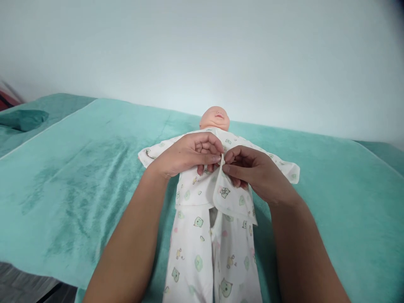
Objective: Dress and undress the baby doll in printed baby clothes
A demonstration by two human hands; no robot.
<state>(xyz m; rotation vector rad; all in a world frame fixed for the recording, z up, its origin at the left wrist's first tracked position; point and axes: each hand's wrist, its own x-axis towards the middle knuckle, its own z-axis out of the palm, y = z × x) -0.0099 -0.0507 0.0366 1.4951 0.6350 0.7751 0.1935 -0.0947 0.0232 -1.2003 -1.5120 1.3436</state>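
Note:
A baby doll point(214, 118) lies on its back, its head toward the wall. It wears a white baby shirt point(194, 189) printed with small green, yellow and pink animals, sleeves spread to both sides. Matching trousers point(189, 252) cover its legs. At mid-chest my left hand point(198, 153) pinches the shirt's front edge between thumb and fingers. Close against it, my right hand point(248, 168) grips the same raised edge from the other side. Below the fingers the front flap hangs partly lifted. Whether a fastener sits between my fingertips is hidden.
A turquoise plush cover point(78, 176) lies under the doll, creased on the left. Behind it rises a pale wall point(202, 50). A darker green fold point(23, 120) and a red item point(8, 101) are at the far left. Dark floor point(28, 286) shows at lower left.

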